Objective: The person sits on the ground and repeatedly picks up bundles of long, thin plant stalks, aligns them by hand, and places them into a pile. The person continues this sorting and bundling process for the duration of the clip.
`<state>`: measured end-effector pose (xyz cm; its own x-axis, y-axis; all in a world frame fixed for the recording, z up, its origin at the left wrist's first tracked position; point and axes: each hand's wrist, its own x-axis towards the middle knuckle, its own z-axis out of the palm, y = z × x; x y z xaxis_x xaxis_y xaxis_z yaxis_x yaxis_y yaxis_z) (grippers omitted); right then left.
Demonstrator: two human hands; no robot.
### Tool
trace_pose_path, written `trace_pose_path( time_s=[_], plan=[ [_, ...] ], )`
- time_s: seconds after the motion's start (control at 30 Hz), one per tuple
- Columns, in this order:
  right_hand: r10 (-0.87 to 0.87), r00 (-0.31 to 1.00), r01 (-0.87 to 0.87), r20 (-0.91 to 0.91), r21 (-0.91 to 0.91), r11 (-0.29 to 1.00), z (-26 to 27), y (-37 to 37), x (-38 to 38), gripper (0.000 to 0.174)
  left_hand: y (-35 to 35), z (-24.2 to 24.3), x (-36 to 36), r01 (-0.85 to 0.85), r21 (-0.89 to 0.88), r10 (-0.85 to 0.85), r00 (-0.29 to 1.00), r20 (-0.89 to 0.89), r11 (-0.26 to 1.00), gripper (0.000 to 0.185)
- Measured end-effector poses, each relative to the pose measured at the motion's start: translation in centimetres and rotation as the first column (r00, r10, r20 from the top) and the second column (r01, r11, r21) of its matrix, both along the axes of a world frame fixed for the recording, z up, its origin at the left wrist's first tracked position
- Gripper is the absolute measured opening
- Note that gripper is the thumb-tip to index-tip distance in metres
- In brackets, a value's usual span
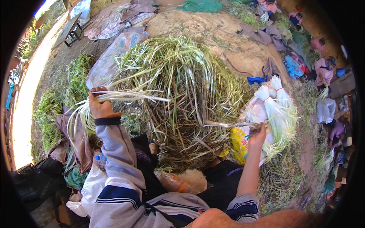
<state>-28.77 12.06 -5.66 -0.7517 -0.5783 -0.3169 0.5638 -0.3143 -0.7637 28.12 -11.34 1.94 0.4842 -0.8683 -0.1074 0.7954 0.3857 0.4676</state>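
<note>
My left hand [100,103] is closed around a bunch of pale, cleaned stalks [134,96], probably garlic chives. Their white ends point right and their tips droop behind the hand. At the right, my right hand [257,134] grips a thin stalk with a brown, dirty outer layer [222,124], stretched out towards the heap. Between my hands lies a large heap of uncleaned long green and yellow leaves [182,85], with dry brown stems near my legs. Beside the right hand, two bundles of white stalks [269,102] tied with red bands rest on a sack.
A yellow printed bag [239,144] lies under my right forearm. Green leaf piles [78,75] are at the left, by a brown cloth [78,136]. A water bottle with a blue cap [100,158] stands near my left elbow. Several people [325,71] sit along the right side.
</note>
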Motion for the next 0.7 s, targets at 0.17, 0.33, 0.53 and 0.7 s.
trace_pose_path(
  time_s=[0.17,0.33,0.53,0.7],
  plan=[
    [0.811,0.505,-0.493,-0.295,0.672,0.552,1.9,-1.6,11.6,0.026,1.2,0.0,-2.5,0.443,-0.22,-0.472,0.876,-0.098,0.869,0.016],
    [0.711,-0.507,-0.358,-0.487,0.869,0.34,-0.3,-2.0,16.0,0.03,3.4,3.6,-10.7,0.585,0.062,-0.584,0.811,-0.022,0.809,0.015],
    [0.788,-0.037,-0.234,-0.615,0.772,0.591,-0.7,-9.6,15.4,0.035,5.5,2.3,-14.5,0.737,0.273,-0.773,0.634,0.038,0.618,0.015],
    [0.848,-0.046,-0.052,-0.528,0.849,0.526,-1.9,-16.5,16.4,0.042,5.2,2.1,-15.2,0.779,0.246,-0.782,0.614,-0.109,0.577,0.012]
  ],
)
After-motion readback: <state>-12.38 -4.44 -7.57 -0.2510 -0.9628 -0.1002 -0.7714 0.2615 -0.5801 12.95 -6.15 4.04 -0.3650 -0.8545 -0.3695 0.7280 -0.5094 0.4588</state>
